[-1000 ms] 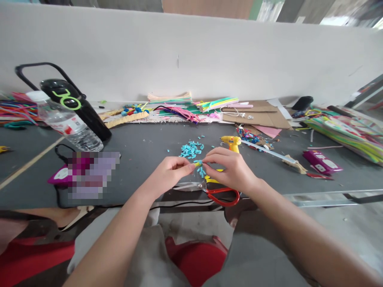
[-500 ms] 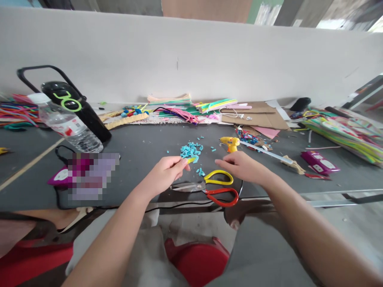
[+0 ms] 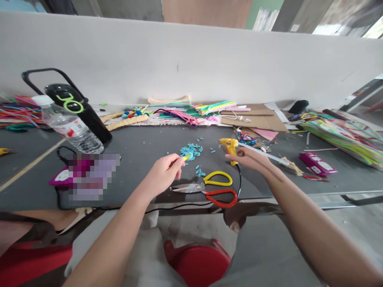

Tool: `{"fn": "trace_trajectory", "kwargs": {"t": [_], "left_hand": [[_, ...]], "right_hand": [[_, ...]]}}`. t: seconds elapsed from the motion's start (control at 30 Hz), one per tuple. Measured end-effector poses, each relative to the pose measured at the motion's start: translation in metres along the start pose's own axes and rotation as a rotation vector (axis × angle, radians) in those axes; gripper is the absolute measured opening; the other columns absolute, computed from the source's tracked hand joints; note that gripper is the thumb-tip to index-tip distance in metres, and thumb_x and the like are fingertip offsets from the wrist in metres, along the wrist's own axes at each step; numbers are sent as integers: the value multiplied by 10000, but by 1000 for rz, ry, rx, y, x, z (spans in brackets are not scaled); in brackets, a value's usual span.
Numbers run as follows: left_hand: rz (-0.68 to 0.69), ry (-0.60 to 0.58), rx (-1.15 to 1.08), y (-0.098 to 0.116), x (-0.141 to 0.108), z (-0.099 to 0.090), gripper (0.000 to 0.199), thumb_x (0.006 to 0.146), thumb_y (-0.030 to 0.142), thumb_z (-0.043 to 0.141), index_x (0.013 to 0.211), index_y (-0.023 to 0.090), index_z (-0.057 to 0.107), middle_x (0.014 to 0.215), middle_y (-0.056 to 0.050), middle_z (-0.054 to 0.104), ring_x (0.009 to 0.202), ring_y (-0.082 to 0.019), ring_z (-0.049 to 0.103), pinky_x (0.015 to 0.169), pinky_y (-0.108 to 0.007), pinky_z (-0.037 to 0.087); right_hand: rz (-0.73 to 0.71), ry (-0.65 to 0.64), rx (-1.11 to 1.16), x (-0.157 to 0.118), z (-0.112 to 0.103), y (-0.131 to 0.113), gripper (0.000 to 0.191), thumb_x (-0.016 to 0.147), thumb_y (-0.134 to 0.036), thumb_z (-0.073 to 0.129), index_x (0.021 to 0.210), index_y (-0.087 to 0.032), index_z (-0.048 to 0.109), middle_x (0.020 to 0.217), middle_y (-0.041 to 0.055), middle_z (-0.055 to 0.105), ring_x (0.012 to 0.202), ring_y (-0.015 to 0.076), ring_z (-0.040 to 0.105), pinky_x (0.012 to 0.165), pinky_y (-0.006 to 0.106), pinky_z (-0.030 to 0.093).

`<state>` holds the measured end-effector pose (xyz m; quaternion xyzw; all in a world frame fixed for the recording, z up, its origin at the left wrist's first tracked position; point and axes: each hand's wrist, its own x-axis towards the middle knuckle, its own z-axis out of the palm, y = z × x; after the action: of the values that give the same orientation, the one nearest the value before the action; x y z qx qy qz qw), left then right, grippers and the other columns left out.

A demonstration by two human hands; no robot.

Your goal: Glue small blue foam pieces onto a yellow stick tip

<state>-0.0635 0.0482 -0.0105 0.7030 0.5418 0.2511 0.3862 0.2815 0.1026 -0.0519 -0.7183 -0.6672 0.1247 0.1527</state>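
In the head view, pinching a small yellow piece [image 3: 186,158] firmly between thumb and fingers of the left hand [image 3: 164,170], near the left edge of a heap of blue bits [image 3: 194,150]; showing light blue at its far tip, though unable to tell whether joined on or lying behind

Curving the right hand [image 3: 250,157], partly open, about the handle of the yellow glue gun [image 3: 229,142]; cannot tell whether gripping it yet

Seemingly done: getting the yellow piece in hand and reaching the glue gun; apparently not yet bringing the two together, with a clear gap between

Left unused, to judge by the surface [image 3: 140,145]: dozens of blue bits, loose and scattered, beyond untouched scissors [image 3: 191,187]
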Motion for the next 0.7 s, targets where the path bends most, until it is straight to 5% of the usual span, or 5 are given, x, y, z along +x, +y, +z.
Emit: {"fn": "trace_trajectory", "kwargs": {"t": [0.2, 0.3, 0.47, 0.7], "left_hand": [[13, 121, 239, 4, 1, 4, 360, 983, 469, 434, 747, 211, 521, 640, 24, 580, 540, -126, 438, 557, -259, 279], [-1, 144, 276, 4, 1, 4, 364, 988, 469, 424, 737, 219, 507, 594, 36, 543, 521, -127, 437, 547, -261, 278], [1, 180, 286, 1, 1, 2, 413, 991, 497, 417, 696, 213, 481, 583, 31, 540, 525, -128, 450, 537, -262, 284], [37, 204, 279, -2, 1, 3, 416, 989, 492, 440, 692, 205, 491, 573, 31, 543, 516, -118, 454, 535, -258, 293]], "right_hand": [[26, 6, 263, 17, 24, -15, 212, 749, -392, 628, 755, -180, 615, 714, 39, 625, 653, 168, 552, 565, 263, 362], [-43, -30, 432, 14, 23, -23, 226, 762, -303, 567, 932, -174, 640, 885, 48, 696, 674, 157, 611, 586, 253, 450], [-113, -105, 783, -11, 6, -48, 251, 827, -420, 634, 794, -171, 632, 591, 1, 571, 510, 123, 519, 499, 252, 431], [-232, -292, 854, -50, 1, -78, 309, 815, -477, 719, 758, -184, 640, 669, 6, 596, 536, 111, 496, 520, 276, 428]]}}
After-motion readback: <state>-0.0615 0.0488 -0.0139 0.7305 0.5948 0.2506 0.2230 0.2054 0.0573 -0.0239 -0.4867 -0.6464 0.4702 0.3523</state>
